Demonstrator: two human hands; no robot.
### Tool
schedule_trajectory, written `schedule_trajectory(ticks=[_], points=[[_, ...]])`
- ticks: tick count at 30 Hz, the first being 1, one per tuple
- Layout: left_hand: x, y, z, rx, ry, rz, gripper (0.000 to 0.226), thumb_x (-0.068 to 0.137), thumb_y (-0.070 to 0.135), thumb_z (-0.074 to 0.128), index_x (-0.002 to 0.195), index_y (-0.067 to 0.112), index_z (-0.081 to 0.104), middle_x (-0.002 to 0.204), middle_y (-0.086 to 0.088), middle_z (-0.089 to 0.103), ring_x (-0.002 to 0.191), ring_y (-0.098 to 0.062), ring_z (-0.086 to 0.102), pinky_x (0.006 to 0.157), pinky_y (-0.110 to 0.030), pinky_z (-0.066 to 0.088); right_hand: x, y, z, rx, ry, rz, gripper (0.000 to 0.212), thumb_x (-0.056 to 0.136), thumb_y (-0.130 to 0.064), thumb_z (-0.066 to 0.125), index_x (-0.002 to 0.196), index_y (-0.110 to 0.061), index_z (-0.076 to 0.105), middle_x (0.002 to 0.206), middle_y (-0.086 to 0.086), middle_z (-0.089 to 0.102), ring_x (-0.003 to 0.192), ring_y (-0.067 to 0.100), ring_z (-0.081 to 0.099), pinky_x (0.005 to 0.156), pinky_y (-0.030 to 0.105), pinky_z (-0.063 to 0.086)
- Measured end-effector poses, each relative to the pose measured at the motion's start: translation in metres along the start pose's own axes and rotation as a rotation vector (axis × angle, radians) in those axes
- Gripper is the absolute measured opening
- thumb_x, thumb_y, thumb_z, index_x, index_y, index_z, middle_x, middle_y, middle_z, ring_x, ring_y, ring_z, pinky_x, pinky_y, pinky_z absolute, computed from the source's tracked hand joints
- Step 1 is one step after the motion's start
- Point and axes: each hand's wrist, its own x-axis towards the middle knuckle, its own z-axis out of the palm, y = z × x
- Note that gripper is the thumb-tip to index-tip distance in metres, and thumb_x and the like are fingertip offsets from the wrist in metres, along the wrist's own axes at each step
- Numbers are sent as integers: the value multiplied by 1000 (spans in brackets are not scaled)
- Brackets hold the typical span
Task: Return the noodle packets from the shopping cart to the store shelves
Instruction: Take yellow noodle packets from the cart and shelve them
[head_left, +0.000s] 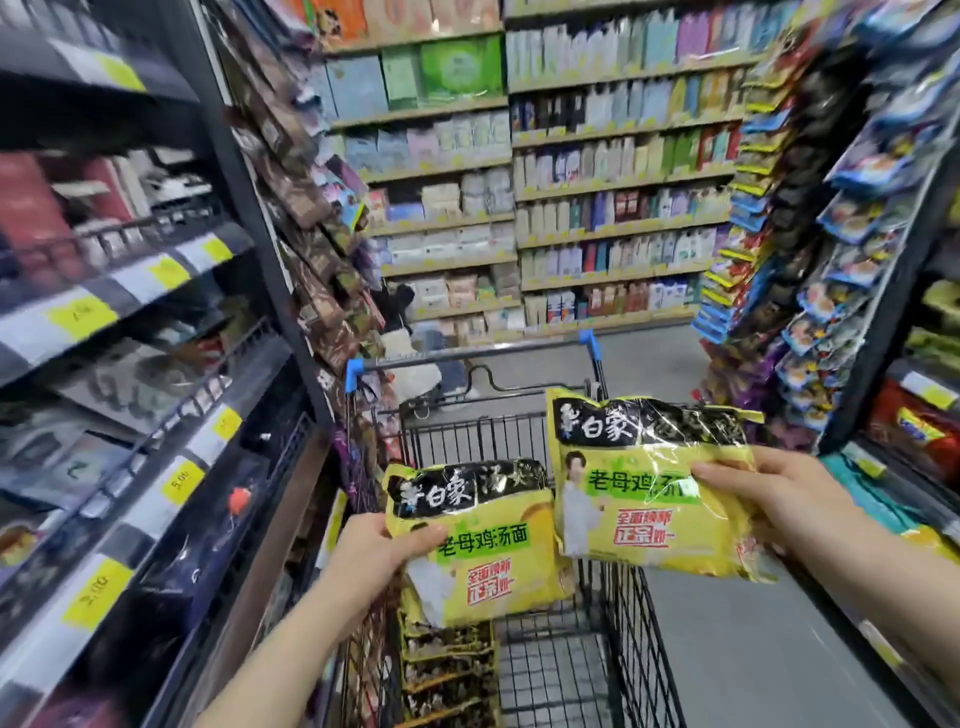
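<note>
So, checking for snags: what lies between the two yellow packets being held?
Nothing solid: in the head view the left packet and right packet nearly meet edge to edge above the shopping cart, whose wire shows below them.

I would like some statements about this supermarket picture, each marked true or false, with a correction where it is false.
1. Each hand holds one yellow noodle packet. True: the left hand grips the left packet and the right hand grips the right packet.
2. The shopping cart is empty. False: more noodle packets in the cart lie stacked at its left side.
3. The right packet is held higher than the left packet. True.
4. The cart handle has red end caps. False: the end caps are blue.
5. Both packets already rest on a shelf. False: they are held in the air over the cart.
</note>
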Motion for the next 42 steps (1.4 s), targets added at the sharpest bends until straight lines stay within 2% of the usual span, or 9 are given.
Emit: schedule_trajectory(ticks=[5, 9, 12, 16, 20, 22, 30, 36, 42], points=[[-18, 100, 17, 12, -59, 107, 40, 60, 24, 81, 85, -4, 70, 84, -18, 74, 81, -37, 69, 74, -41, 53, -28, -57, -48, 47, 31, -75, 11, 81, -13, 68, 87, -3, 70, 73, 13, 74, 58, 26, 65, 54, 32, 49], [-22, 156, 36, -34, -118, 185, 46, 56, 27, 76, 94, 0, 69, 95, -19, 73, 93, -38, 67, 86, -50, 52, -55, -87, -85, 38, 84, -93, 19, 80, -18, 70, 92, -4, 71, 76, 10, 75, 59, 24, 68, 56, 30, 50], [-21, 186, 57, -47, -186, 262, 45, 58, 27, 75, 95, 4, 68, 97, -18, 73, 88, -34, 68, 72, -40, 55, -80, -101, -109, 41, 161, -89, 17, 80, -16, 70, 92, -4, 71, 94, 22, 73, 88, 43, 68, 84, 51, 50], [-22, 215, 93, -36, -340, 345, 35, 64, 23, 73, 92, 3, 66, 84, -10, 75, 72, -25, 69, 53, -25, 51, -121, -109, -138, 40, 295, -109, 19, 81, -16, 69, 95, -2, 68, 80, 16, 74, 61, 21, 65, 56, 24, 45], [-24, 232, 140, -36, -523, 359, 43, 63, 20, 72, 98, -4, 63, 92, -20, 73, 76, -30, 69, 68, -38, 56, -169, -100, -166, 76, 437, -74, 30, 70, -28, 78, 91, -7, 71, 84, 12, 75, 75, 28, 65, 73, 38, 45], [-26, 236, 170, -25, -605, 370, 46, 59, 18, 77, 97, -5, 64, 93, -21, 73, 84, -37, 68, 78, -46, 51, -199, -90, -178, 82, 526, -63, 22, 78, -25, 73, 92, -9, 70, 80, 7, 76, 69, 24, 64, 65, 31, 44], [-89, 235, 335, 22, -1036, 374, 14, 72, 9, 68, 75, -5, 67, 78, -25, 71, 55, -26, 65, 53, -27, 44, -356, -60, -220, 148, 954, 21, 14, 85, -15, 67, 95, -6, 70, 80, 7, 74, 52, 11, 65, 37, 16, 41], [-193, 238, 449, 5, -1345, 396, 35, 73, 15, 75, 61, 4, 44, 46, -12, 46, 40, -16, 39, 38, -19, 28, -488, -51, -234, 190, 1281, 52, 15, 84, -14, 67, 95, -3, 70, 76, 8, 74, 48, 13, 66, 35, 17, 42], [-325, 236, 519, 45, -1603, 442, 29, 66, 18, 76, 68, -1, 54, 55, -12, 60, 47, -23, 55, 48, -27, 42, -611, -40, -232, 200, 1522, 55, 16, 83, -16, 68, 95, -5, 71, 77, 8, 75, 54, 15, 67, 41, 18, 45]])
